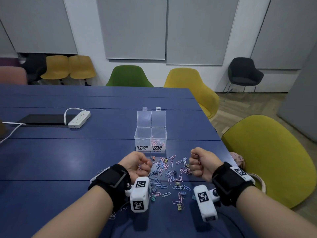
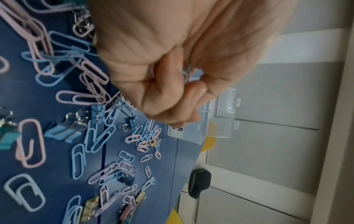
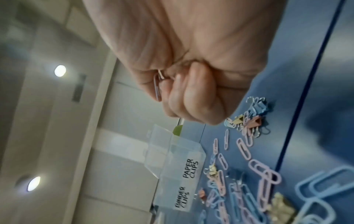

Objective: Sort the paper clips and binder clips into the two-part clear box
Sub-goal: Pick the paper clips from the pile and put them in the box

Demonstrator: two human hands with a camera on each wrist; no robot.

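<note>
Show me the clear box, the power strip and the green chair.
clear box (image 1: 137, 134), head view, left wall of the binder clips half.
power strip (image 1: 79, 119), head view, middle of its white top face.
green chair (image 1: 128, 76), head view, middle of the backrest.

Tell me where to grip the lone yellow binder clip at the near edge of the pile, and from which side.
Probably from above: the yellow binder clip lies low on the blue table, with a pink paper clip touching it. Pinch the coloured body across its two flat faces, not the thin wire handles, which would likely swivel. Both the left hand and right hand are fisted on clips, so empty one first.
</note>
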